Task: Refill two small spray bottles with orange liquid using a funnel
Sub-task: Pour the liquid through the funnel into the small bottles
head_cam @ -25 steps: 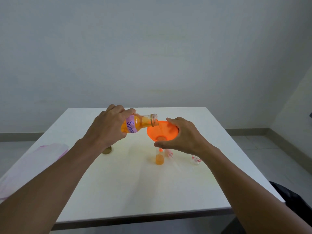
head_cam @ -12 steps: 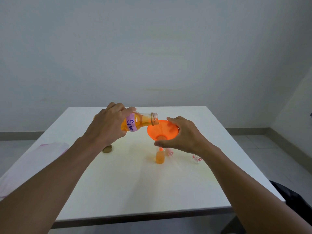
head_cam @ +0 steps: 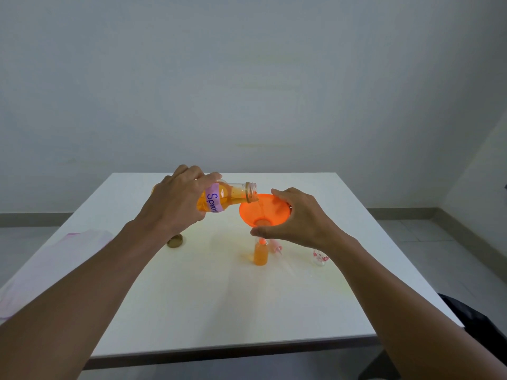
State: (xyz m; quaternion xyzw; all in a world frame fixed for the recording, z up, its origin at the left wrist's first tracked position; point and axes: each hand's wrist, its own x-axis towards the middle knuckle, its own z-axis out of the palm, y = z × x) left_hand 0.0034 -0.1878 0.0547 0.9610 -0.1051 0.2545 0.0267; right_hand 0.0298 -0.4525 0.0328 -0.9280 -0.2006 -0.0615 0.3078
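My left hand (head_cam: pixel 175 204) grips a clear refill bottle (head_cam: pixel 230 197) with a purple label, tipped on its side, half full of orange liquid. Its open mouth rests over the rim of an orange funnel (head_cam: pixel 263 211), and a thin stream runs into the cone. My right hand (head_cam: pixel 299 219) holds the funnel by its far rim and underside. The funnel's spout sits in a small spray bottle (head_cam: pixel 260 253) standing on the white table (head_cam: pixel 219 311), nearly full of orange liquid. A second small bottle (head_cam: pixel 319 257) with pink flowers stands to the right, apart and uncapped.
A gold bottle cap (head_cam: pixel 174 240) lies on the table under my left wrist. A pink spray top (head_cam: pixel 276 247) lies just behind the filled bottle. A pale pink cloth (head_cam: pixel 55 259) covers the table's left edge. A dark object (head_cam: pixel 477 325) sits below the right corner.
The refill bottle has tipped a little further and the orange level in the small spray bottle has risen. Both hands stay in nearly the same place.
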